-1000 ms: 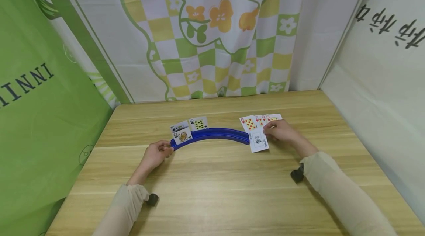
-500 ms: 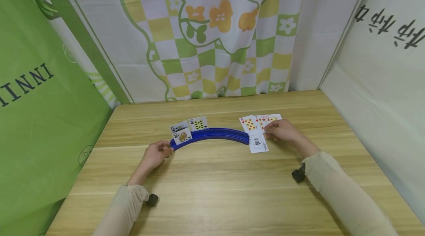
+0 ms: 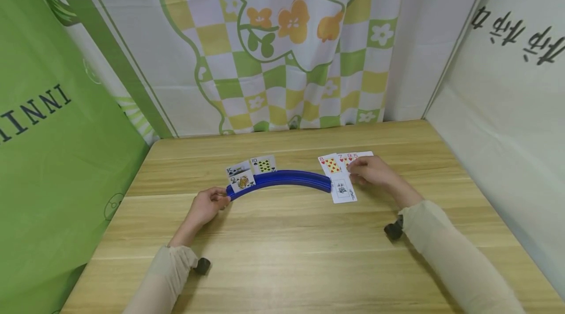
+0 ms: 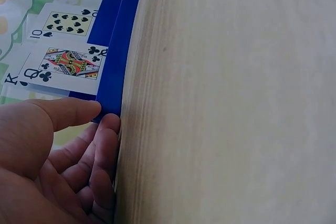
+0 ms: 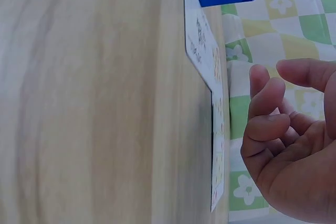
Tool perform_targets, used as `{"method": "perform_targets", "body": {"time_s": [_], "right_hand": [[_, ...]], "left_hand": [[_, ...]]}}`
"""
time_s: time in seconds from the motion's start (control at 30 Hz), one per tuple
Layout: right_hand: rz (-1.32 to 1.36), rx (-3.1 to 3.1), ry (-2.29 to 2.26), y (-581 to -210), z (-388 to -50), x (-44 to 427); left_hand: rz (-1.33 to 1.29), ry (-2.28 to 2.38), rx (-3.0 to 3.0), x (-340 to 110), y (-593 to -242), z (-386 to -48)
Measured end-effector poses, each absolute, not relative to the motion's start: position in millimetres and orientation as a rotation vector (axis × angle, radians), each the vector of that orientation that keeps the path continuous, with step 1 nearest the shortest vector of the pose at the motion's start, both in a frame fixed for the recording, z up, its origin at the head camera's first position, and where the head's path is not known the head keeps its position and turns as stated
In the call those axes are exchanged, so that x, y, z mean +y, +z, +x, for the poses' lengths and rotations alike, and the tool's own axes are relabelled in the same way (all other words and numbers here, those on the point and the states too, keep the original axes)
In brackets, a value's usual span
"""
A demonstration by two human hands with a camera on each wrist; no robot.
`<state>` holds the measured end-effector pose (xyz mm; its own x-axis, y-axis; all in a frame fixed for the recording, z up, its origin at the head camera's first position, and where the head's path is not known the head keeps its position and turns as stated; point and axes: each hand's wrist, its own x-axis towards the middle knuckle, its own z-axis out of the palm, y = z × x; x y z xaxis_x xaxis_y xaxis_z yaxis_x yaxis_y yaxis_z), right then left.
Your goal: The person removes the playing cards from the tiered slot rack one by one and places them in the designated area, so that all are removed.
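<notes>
A curved blue playing card holder (image 3: 291, 176) lies across the table. My left hand (image 3: 209, 207) pinches its left end between thumb and fingers, as the left wrist view shows. The queen of clubs (image 4: 71, 62) stands in that end, in front of a king (image 3: 238, 169) and the ten of spades (image 4: 67, 23). Beyond the holder's right end, a joker (image 3: 343, 188) lies flat, overlapping the eight of hearts (image 3: 331, 165). My right hand (image 5: 296, 135) hovers just above the cards, fingers loosely curled, thumb and fingertips apart with nothing between them.
Further red number cards, marked 7, 9 and 5 (image 3: 346, 158), overlap on the table, partly behind my right hand. A patterned curtain (image 3: 300, 93) hangs behind the wooden table (image 3: 291, 255), with fabric walls on both sides.
The joker has shifted very slightly left since the first frame. My right hand has since lifted a little and moved slightly left. The left hand and holder have stayed put.
</notes>
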<state>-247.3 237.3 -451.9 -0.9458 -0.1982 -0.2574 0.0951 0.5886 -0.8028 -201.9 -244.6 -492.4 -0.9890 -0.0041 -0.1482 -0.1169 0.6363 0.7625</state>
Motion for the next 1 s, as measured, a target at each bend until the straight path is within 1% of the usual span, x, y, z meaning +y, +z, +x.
{"method": "perform_targets", "body": {"time_s": [0.33,0.53,0.87,1.0], "right_hand": [[-0.076,2.473,-1.384,-445,-251,224],[-0.121,2.478,-1.378,-440,-252,217],[-0.099,2.428,-1.436,-439,-255,204],[-0.129,2.402,-1.463,-439,-255,200]], "left_hand": [[-0.101,1.272,2.723,-245,-493,-203],[-0.091,1.276,2.729,-245,-492,-203],[-0.094,1.272,2.725,-246,-494,-203],[-0.076,1.270,2.735,-246,-495,-203]]}}
